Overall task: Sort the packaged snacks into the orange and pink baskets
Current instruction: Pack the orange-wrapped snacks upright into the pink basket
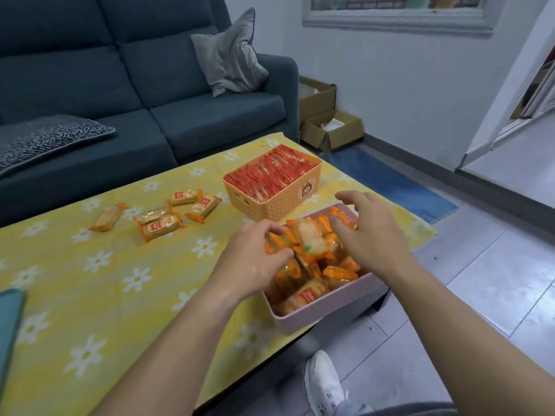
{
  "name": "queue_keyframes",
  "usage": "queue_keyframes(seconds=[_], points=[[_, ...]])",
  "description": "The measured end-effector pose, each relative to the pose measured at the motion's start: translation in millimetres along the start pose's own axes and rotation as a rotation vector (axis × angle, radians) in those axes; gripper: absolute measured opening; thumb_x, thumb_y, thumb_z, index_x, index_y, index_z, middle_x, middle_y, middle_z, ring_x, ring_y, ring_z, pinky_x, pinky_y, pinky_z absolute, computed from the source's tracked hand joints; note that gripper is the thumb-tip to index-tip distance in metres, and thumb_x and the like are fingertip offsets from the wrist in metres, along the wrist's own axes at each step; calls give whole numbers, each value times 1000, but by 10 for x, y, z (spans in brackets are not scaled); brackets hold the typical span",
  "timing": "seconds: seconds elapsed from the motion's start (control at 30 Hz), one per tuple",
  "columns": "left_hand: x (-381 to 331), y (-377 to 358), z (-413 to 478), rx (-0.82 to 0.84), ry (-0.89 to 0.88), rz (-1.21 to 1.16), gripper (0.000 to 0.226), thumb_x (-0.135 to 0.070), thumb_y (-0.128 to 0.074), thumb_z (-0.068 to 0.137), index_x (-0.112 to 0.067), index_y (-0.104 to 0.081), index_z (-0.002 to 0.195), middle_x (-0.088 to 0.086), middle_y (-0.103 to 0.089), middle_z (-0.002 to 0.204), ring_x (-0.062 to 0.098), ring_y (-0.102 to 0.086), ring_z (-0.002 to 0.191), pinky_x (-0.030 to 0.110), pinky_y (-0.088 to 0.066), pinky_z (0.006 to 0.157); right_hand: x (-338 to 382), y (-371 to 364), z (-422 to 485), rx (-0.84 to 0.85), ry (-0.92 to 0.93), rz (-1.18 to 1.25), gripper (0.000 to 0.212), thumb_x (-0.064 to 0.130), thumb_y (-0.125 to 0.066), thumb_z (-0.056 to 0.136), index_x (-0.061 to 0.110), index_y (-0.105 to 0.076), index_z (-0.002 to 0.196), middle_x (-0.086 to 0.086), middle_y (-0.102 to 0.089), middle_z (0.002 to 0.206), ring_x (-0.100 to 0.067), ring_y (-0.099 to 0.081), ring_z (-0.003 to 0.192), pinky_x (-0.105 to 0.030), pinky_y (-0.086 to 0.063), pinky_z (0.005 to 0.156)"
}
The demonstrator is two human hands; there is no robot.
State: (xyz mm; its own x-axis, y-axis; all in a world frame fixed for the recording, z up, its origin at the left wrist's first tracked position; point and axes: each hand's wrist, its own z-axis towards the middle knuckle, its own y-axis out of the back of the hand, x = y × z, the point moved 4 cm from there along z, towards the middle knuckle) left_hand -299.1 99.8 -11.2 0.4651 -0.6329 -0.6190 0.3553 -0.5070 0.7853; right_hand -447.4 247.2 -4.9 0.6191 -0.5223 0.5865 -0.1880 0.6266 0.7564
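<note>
A pink basket [327,309] at the table's right edge is heaped with orange-wrapped snack packets [309,238]. My left hand [255,253] rests on the pile's left side, fingers curled on the packets. Over the basket's far right side hovers my right hand [372,232], fingers spread and touching the top packets. Behind stands the orange basket [288,202], filled with rows of red packets [270,172]. Several loose orange packets [162,225] lie on the yellow flowered cloth, left of the baskets, with one more [106,217] farther left.
The low table carries a yellow flowered cloth [105,280]. A blue sofa [135,94] with a grey cushion stands behind it. Cardboard boxes [330,127] sit on the floor at the back right. A teal object [9,319] lies at the left edge. My white shoe [322,382] is below the table.
</note>
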Motion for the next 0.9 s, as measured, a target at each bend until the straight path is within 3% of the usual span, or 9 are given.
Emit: queue_keyframes(seconds=[0.13,0.23,0.33,0.4,0.5,0.63,0.7,0.8,0.9], points=[[65,85,-12,-50,-14,-58,10,-23,-68,92,-30,-66,99,-9,-68,100,7,-63,84,24,-48,71,220,-273,14,210,73,-271,62,56,-48,94,33,-37,151,-1,-52,148,-29,-40,138,-49,-35,111],[83,47,-43,1,-30,-19,12,-21,-65,94,-27,-67,105,-10,-68,98,8,-63,86,29,-52,78,223,-469,27,316,51,-342,68,57,-51,93,34,-30,154,-2,-46,153,-31,-35,143,-54,-28,114],[88,59,-63,10,-36,-40,14,-20,-63,95,-27,-66,106,-10,-68,98,9,-63,86,31,-53,79,213,-520,72,318,5,-283,76,44,-66,83,33,-33,150,-4,-51,145,-29,-44,136,-53,-36,110],[83,85,-67,-38,-42,-93,15,-18,-63,94,-27,-65,106,-10,-68,98,10,-64,83,33,-54,78,254,-460,96,306,-17,-144,76,33,-73,75,31,-42,145,-2,-57,132,-24,-55,120,-44,-50,96],[18,149,-74,-117,-35,-348,30,-24,-69,93,-32,-59,120,-11,-66,109,10,-65,89,29,-56,76,336,-246,100,260,-45,159,68,19,-80,74,29,-52,135,7,-61,113,-9,-64,91,-22,-53,64],[-82,129,-96,53,-69,-686,50,-34,-73,92,-47,-53,135,-8,-65,119,14,-68,104,35,-61,80,543,-142,-73,279,-19,517,52,10,-86,69,25,-62,113,7,-64,99,-7,-72,79,-32,-61,66],[-73,141,-99,16,-114,-599,37,-29,-73,91,-43,-63,124,-6,-70,106,19,-69,96,46,-62,80,558,-189,-146,346,-5,494,51,15,-91,64,26,-61,105,5,-66,99,-11,-74,79,-37,-61,71],[29,207,-90,-84,-61,-519,25,-31,-73,87,-40,-67,109,-3,-70,99,22,-69,89,53,-59,83,489,-129,-160,372,-4,378,36,37,-87,73,26,-64,98,8,-69,91,-6,-70,73,-29,-59,67],[94,288,-86,-77,-1,-572,24,-34,-74,81,-42,-68,103,1,-71,102,24,-71,93,53,-60,79,432,-167,-189,470,90,11,9,28,-69,91,24,-69,83,8,-69,80,-8,-65,72,-29,-55,67]])
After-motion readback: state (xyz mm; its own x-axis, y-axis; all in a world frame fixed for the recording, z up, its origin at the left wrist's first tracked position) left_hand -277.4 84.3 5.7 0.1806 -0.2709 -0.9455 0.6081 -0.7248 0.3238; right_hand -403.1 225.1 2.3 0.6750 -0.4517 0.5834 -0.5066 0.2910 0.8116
